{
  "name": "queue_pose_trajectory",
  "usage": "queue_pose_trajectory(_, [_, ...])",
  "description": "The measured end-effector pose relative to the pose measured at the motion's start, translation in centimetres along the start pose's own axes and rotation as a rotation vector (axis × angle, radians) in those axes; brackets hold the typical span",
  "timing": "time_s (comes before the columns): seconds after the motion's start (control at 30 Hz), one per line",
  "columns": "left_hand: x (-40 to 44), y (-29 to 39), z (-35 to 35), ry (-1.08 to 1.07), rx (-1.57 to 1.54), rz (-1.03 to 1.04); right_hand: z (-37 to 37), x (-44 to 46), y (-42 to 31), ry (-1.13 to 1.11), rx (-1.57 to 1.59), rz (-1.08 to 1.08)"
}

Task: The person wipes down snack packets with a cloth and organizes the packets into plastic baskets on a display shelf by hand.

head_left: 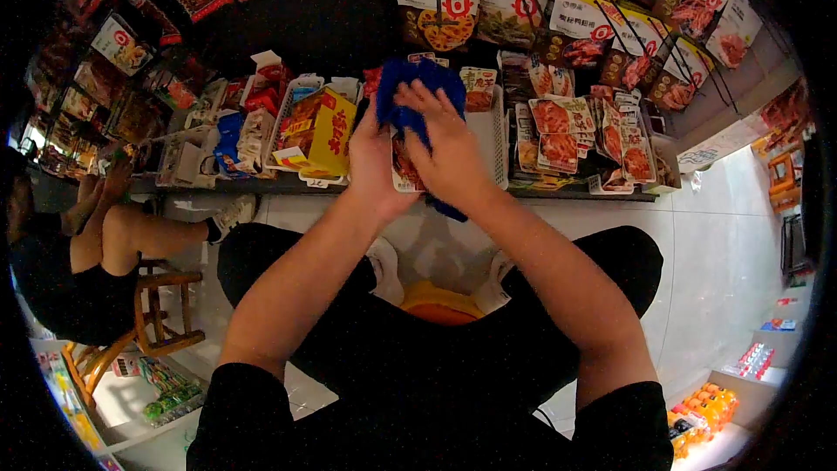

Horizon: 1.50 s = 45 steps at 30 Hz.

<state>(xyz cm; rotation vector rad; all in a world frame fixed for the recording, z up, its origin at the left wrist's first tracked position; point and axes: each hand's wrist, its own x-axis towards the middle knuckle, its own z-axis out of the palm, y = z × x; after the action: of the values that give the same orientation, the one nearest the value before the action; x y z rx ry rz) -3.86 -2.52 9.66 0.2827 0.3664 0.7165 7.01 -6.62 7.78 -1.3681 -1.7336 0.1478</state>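
In the head view, a snack packet [404, 173] with a food picture is held up in front of the low shelf. My left hand [373, 166] grips it along its left side. A crumpled blue cloth [403, 77] lies over the packet's upper part, and more of it hangs below. Bent over cloth and packet, my right hand [446, 148] presses the cloth on with its fingers. Most of the packet's front is hidden by the cloth and this hand. Behind my hands stands a white plastic basket [500, 135] with a few packets [479, 92] in it.
A yellow box [330, 133] of snacks stands left of my hands. Piled packets [558, 135] lie on the right. Bags [436, 9] hang above on the rack. A co-worker's leg [161, 235] and a wooden stool [166, 305] are at left.
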Motion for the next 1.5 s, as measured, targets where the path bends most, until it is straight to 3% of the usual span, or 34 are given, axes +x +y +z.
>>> queue_pose_trajectory(0.1, [0.2,-0.4,-0.3,-0.015,0.023,-0.056,0.1,0.1,0.4,0.07,0.073,0.187])
queue_pose_trajectory(0.2, [0.8,-0.5,-0.5,-0.026,0.053,0.049,1.4,-0.7,-0.3,0.088,-0.016,0.14])
queue_pose_trajectory(0.33, [0.4,0.4,-0.1,0.121,0.091,0.044,2.2,-1.8,-1.7,0.025,0.039,0.088])
queue_pose_trajectory(0.47, [-0.3,0.6,0.9,0.13,0.104,0.063,1.4,-1.5,-1.8,0.004,0.063,0.023])
queue_pose_trajectory(0.6, [-0.1,1.0,1.2,0.203,0.164,0.106,0.8,-0.5,-1.7,-0.009,0.15,0.077])
queue_pose_trajectory(0.7, [-0.3,0.9,1.4,0.229,0.141,0.027,0.5,-0.4,-1.4,0.018,0.196,0.106])
queue_pose_trajectory(0.87, [-0.1,2.2,1.3,0.133,0.192,0.03,-0.8,-0.9,-2.2,0.034,-0.131,0.017])
queue_pose_trajectory(1.0, [-0.2,1.9,1.5,0.148,0.102,0.069,0.5,-1.0,-1.3,0.053,0.031,0.035])
queue_pose_trajectory(1.1, [-0.3,1.1,0.8,-0.082,-0.003,0.04,0.5,-0.3,-0.2,0.018,-0.025,0.05])
queue_pose_trajectory(1.33, [-0.5,-0.8,0.3,0.004,0.145,-0.104,0.7,0.5,1.7,0.183,0.087,0.264])
queue_pose_trajectory(1.5, [0.5,-0.9,0.2,0.021,0.179,0.059,1.6,-0.5,-0.6,0.193,-0.062,0.209])
